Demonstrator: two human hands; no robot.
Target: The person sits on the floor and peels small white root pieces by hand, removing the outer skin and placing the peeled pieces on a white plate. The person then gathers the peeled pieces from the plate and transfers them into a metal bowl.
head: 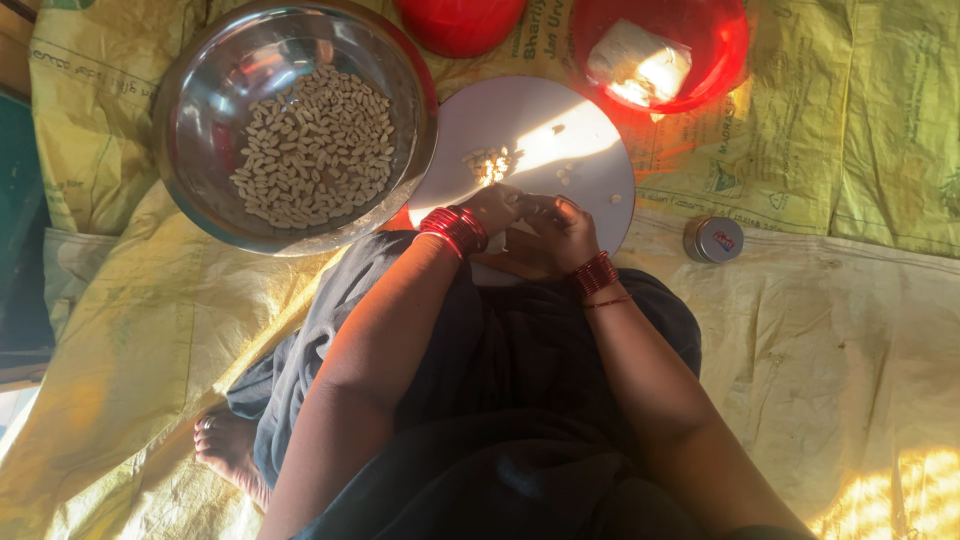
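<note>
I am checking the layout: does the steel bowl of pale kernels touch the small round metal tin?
Apart. The head view shows the steel bowl of pale kernels far left and the small round metal tin right, with the round white board between them.

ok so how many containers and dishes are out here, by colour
Steel: 1, the big steel bowl of pale kernels
Red: 2, the red bowl holding a white block and the red container at the top edge
White: 1, the round white plate
Silver: 1, the small silver tin
Total: 5

nuts [316, 148] in bowl [200, 90], left of board [590, 170]
</note>
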